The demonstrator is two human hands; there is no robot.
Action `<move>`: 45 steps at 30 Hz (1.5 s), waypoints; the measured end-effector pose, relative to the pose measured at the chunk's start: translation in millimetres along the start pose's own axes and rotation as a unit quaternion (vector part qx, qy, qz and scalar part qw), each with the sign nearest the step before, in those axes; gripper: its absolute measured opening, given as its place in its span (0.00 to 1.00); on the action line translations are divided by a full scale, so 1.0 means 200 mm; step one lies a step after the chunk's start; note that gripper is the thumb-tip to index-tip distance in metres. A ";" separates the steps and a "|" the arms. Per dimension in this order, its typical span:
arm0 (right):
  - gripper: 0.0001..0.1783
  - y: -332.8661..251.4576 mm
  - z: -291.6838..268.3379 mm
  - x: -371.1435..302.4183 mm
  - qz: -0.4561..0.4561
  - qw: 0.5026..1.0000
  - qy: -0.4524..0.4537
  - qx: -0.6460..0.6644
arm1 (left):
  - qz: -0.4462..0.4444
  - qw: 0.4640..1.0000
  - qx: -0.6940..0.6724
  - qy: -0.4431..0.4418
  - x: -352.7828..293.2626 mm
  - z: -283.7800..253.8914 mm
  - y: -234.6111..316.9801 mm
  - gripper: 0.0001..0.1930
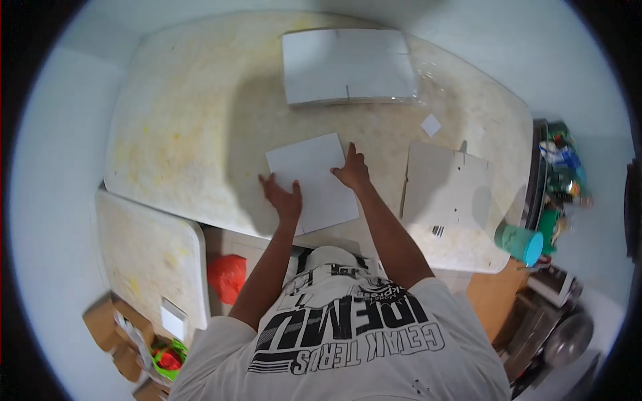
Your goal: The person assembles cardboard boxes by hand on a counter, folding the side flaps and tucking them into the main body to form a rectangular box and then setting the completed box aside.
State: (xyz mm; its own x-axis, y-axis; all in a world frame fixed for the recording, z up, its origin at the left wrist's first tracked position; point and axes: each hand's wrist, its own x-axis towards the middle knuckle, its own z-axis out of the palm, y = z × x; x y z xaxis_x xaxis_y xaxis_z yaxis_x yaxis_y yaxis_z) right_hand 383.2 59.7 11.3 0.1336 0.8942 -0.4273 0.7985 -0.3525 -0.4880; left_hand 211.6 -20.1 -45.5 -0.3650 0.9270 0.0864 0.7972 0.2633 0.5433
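A white flat sheet [315, 180], perhaps card, lies slightly turned on the table in front of me. My left hand [285, 199] is at its left side, thumb and fingers spread, with the thumb over the sheet. At the opposite edge, my right hand [353, 170] has its index finger stretched forward and its thumb out on the sheet. Neither hand grips anything. Beyond them lies a stack of white flat sheets [348, 63] with clear plastic film at its right end. An off-white cardboard piece [445, 187] with small dark marks is to my right.
The stained pale table [180, 120] ends near my waist. A small white square [431, 125] lies right of the stack. At the right edge stands a teal cup [521, 242]. Lower left are a second table [147, 240], a red plastic bag [229, 277] and an open cardboard box [110, 324].
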 end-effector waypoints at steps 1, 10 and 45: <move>0.45 0.04 -0.01 0.00 0.039 0.997 -0.059 -0.025 | -0.045 0.997 0.002 0.064 0.03 -0.02 -0.02 0.32; 0.38 0.30 -0.14 -0.17 -0.112 0.914 0.224 0.320 | 0.162 0.913 -0.353 -0.122 0.22 -0.50 0.01 0.09; 0.23 0.08 0.00 -0.06 0.230 0.969 0.067 0.064 | 0.286 0.767 0.154 -0.553 0.01 -0.14 0.16 0.47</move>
State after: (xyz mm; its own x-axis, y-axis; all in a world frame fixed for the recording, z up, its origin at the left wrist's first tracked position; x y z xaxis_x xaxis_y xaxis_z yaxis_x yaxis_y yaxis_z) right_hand 395.6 44.0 8.5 0.5390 0.6595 -0.5239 0.5583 -0.7455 -0.3641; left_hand 224.1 -17.7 -4.7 0.5826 0.5297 -0.6165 0.8128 -0.3792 0.4423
